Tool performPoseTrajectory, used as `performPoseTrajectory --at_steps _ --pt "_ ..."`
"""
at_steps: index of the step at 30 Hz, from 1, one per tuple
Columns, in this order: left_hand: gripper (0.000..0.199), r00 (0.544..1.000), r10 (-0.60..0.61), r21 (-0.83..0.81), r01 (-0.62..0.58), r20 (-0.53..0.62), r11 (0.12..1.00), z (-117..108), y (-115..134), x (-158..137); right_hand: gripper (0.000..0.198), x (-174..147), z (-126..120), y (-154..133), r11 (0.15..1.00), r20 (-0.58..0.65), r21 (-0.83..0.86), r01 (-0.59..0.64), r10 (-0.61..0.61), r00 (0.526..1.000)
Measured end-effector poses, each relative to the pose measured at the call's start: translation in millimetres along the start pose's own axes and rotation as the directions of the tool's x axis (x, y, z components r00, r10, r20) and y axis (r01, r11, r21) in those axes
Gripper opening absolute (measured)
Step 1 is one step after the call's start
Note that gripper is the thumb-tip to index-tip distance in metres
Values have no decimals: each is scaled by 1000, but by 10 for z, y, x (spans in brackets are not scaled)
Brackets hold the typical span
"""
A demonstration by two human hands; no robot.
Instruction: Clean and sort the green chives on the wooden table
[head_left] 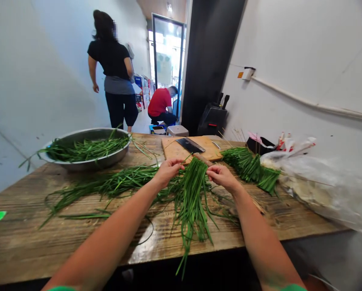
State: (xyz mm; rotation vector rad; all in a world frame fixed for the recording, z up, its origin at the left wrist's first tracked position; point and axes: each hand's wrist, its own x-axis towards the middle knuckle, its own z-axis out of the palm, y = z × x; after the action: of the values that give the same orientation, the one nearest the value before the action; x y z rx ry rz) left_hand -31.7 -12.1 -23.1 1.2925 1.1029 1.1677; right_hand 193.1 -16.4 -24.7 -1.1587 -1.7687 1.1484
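Note:
A bunch of green garlic chives [194, 190] hangs between my two hands, its leaves fanning down over the table's front edge. At its upper left, my left hand [170, 171] is closed in a pinch on a thin chive stalk. My right hand [223, 176] is pinched at the bunch's upper right edge; what lies between those fingertips is hidden. Loose chives [120, 182] are spread leftward across the wooden table [87, 242]. Just beyond my hands, a cleaver [190, 145] rests on a wooden cutting board [171, 149], handle towards me.
At the back left stands a metal basin [78, 165] of chives. Skewered chives [250, 167] lie to the right, beside a clear plastic bag [314, 178] and a black container [259, 143]. One person [116, 68] stands beyond the table; another [161, 106] crouches near the door.

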Motion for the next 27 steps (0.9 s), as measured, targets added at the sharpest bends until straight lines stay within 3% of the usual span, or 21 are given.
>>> performPoseTrajectory --at_steps 7,17,27 --pt "30 979 181 142 -167 -90 976 -12 -52 7 25 -24 29 -47 1000 0 -1 -6 6 1000" --pt "31 966 179 95 -163 -189 982 19 -75 5 29 -39 38 -53 1000 23 -13 12 -11 1000" --pt "28 979 141 -15 -144 -144 989 72 -31 -16 29 -32 43 -20 1000 35 -11 10 -10 999"
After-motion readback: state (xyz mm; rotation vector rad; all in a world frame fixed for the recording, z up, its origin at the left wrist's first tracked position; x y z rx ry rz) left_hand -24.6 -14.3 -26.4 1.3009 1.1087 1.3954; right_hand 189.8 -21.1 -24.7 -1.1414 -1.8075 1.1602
